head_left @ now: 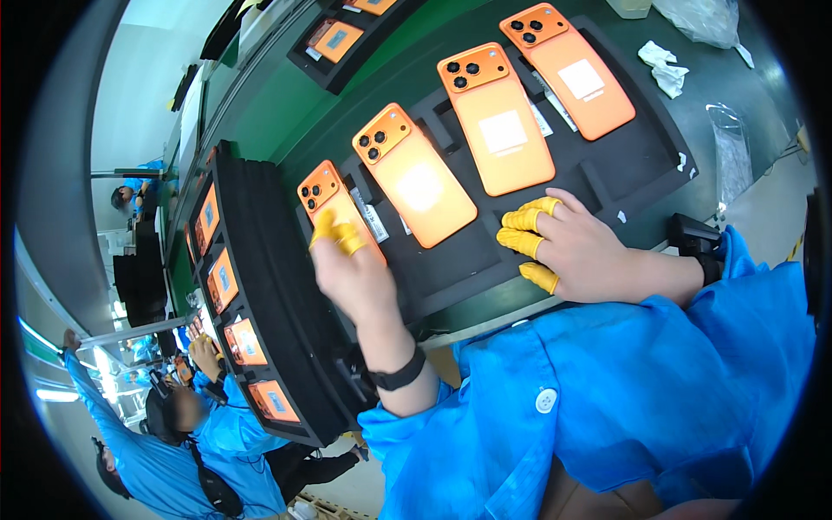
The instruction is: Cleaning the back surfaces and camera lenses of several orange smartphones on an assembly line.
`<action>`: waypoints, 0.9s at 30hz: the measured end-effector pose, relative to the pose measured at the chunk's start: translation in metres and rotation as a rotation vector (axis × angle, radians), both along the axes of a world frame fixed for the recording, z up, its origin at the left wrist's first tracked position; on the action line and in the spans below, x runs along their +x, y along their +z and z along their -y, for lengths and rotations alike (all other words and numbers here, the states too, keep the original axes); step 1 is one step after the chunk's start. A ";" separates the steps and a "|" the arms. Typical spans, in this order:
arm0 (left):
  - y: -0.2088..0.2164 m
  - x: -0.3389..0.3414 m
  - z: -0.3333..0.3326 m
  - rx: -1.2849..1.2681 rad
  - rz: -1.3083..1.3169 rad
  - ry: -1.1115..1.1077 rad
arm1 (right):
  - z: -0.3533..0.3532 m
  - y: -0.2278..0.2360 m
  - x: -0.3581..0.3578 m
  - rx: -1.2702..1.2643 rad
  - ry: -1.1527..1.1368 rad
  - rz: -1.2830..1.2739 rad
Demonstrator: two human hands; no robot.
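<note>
A black foam tray (624, 169) lies before me with several orange smartphones in a slanting row, backs up and camera blocks toward the far side. My left hand (351, 273), with yellow finger cots, is over the lower part of the leftmost smartphone (321, 185); motion blurs its fingers, so I cannot tell whether they grip it. Beside that phone is a white label strip (374, 222). Yellow finger cots also cover fingers of my right hand (581, 247). Its fingers stretch over the tray's near part, just below an orange smartphone (496, 130) bearing a white square, and hold nothing.
To the left rises a stack of black trays (260, 286) with orange items in the top one. Another tray (327, 76) is at the far side. Crumpled white film (666, 69) and a clear plastic sleeve (730, 152) lie at right. A co-worker in blue (165, 459) is at lower left.
</note>
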State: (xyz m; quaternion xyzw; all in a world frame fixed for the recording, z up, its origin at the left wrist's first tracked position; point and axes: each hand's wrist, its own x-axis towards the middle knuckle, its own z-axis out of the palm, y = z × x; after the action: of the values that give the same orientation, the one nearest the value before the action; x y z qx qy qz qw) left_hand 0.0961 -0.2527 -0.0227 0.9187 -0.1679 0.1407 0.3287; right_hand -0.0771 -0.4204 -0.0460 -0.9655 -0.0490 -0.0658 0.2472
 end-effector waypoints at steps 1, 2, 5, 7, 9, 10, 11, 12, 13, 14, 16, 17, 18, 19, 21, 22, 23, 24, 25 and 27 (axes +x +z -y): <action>0.002 0.003 -0.017 -0.133 0.024 0.038 | -0.001 0.001 0.001 0.018 0.007 0.009; 0.005 0.008 -0.029 -0.011 0.001 0.097 | 0.000 0.001 -0.001 0.021 0.007 0.006; 0.013 0.018 -0.051 0.276 -0.158 0.131 | 0.001 0.001 0.000 0.008 0.020 -0.019; 0.021 0.015 -0.048 0.270 -0.299 0.152 | -0.001 -0.001 0.000 -0.020 -0.021 0.155; 0.015 0.018 -0.048 0.267 -0.316 0.096 | -0.005 -0.003 0.000 -0.029 -0.025 0.148; 0.015 0.017 -0.046 0.268 -0.330 0.048 | -0.003 -0.003 0.000 -0.032 -0.023 0.144; 0.015 0.013 -0.045 0.269 -0.330 0.051 | -0.002 -0.002 0.000 -0.036 -0.021 0.139; 0.014 0.010 -0.043 0.288 -0.283 0.097 | -0.001 -0.002 0.001 -0.035 -0.018 0.139; 0.013 0.007 -0.043 0.304 -0.237 0.136 | -0.003 -0.002 0.001 -0.025 -0.021 0.161; 0.012 0.005 -0.042 0.397 -0.223 0.185 | -0.004 -0.002 0.001 -0.015 -0.022 0.182; 0.014 -0.001 -0.034 0.493 -0.221 0.173 | -0.005 -0.003 0.000 -0.032 -0.025 0.178; 0.014 -0.002 -0.030 0.591 -0.216 0.164 | -0.005 -0.004 0.000 -0.046 -0.026 0.176; 0.014 0.001 -0.030 0.635 -0.222 0.147 | -0.005 -0.005 0.000 -0.048 -0.026 0.176; 0.013 0.007 -0.034 0.634 -0.220 0.148 | -0.005 -0.006 0.000 -0.042 -0.026 0.178; 0.007 0.019 -0.044 0.145 -0.452 0.146 | -0.004 -0.006 0.000 -0.034 -0.025 0.183; 0.006 0.017 -0.043 0.149 -0.423 0.138 | -0.004 -0.007 0.000 -0.038 -0.029 0.186; 0.005 0.018 -0.043 0.151 -0.422 0.139 | -0.004 -0.007 0.000 -0.041 -0.032 0.188; 0.003 0.019 -0.044 0.094 -0.435 0.131 | -0.005 -0.007 0.001 -0.039 -0.031 0.189; 0.002 0.019 -0.043 0.037 -0.450 0.122 | -0.004 -0.006 0.001 -0.044 -0.025 0.187; 0.004 0.020 -0.040 -0.037 -0.479 0.101 | -0.004 -0.007 0.001 -0.049 -0.015 0.187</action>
State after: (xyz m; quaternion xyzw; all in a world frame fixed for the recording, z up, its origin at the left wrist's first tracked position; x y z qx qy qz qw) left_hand 0.1160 -0.2125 -0.0186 0.9270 -0.0363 -0.0618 0.3682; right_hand -0.0759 -0.4162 -0.0526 -0.9613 -0.0660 -0.1563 0.2172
